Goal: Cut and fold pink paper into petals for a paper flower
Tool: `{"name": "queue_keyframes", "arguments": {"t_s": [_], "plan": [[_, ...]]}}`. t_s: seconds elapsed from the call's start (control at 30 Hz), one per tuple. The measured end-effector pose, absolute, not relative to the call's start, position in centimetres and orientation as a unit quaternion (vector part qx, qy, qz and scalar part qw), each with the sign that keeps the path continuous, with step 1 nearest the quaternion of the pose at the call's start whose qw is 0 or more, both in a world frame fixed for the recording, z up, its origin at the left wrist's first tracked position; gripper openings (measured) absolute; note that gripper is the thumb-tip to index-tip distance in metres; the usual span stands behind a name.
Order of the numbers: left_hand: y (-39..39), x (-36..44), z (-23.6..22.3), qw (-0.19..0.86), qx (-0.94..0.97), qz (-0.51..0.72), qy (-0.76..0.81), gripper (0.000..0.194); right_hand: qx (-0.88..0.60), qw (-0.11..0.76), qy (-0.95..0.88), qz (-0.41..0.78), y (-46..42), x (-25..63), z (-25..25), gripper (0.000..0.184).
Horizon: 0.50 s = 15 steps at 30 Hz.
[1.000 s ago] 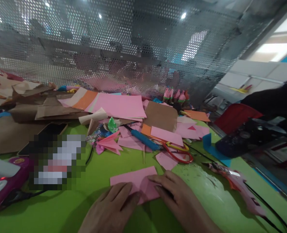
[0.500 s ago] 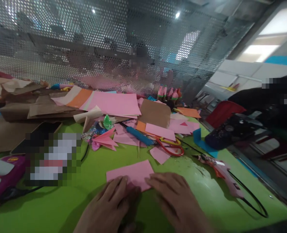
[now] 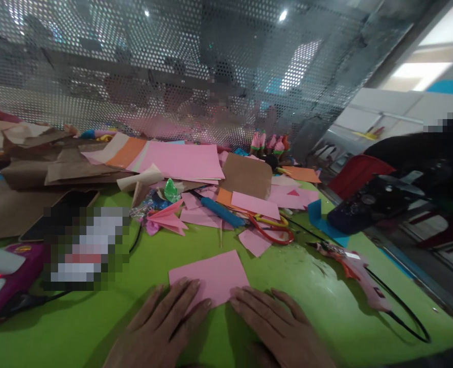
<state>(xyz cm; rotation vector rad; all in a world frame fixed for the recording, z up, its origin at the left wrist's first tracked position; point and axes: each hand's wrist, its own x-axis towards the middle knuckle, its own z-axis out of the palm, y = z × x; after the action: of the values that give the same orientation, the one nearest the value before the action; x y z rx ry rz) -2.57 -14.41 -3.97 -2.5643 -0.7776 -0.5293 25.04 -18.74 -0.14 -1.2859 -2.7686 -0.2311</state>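
A folded pink paper sheet (image 3: 211,276) lies flat on the green table (image 3: 96,327) just in front of me. My left hand (image 3: 165,327) lies flat with fingers stretched out, its fingertips pressing the sheet's near left edge. My right hand (image 3: 278,327) also lies flat with fingers spread, its fingertips touching the sheet's near right corner. Neither hand grips anything.
Red-handled scissors (image 3: 272,231), a blue-handled tool (image 3: 221,212), pink scraps and a folded pink paper shape (image 3: 167,220) lie beyond the sheet. A pink glue gun (image 3: 358,278) with black cord lies at right. Paper stacks (image 3: 180,161) and brown cardboard (image 3: 247,176) stand before a perforated metal screen (image 3: 172,66).
Both hands slid back toward me along the pink sheet, so more of the sheet shows now. The fingers have flattened and spread at its near edge.
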Motion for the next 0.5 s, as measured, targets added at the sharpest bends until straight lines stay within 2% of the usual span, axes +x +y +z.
{"name": "queue_keyframes", "arguments": {"t_s": [0.17, 0.5], "plan": [[-15.3, -4.4, -4.5, 0.202, -0.917, -0.161, -0.303, 0.046, -0.427, 0.055, -0.900, -0.065, -18.7, 24.9, -0.5, 0.062], [-16.1, -6.3, -4.3, 0.203, -0.917, -0.151, -0.309, 0.044, -0.427, 0.058, -0.897, -0.098, -18.6, 25.1, -0.5, 0.062]]}}
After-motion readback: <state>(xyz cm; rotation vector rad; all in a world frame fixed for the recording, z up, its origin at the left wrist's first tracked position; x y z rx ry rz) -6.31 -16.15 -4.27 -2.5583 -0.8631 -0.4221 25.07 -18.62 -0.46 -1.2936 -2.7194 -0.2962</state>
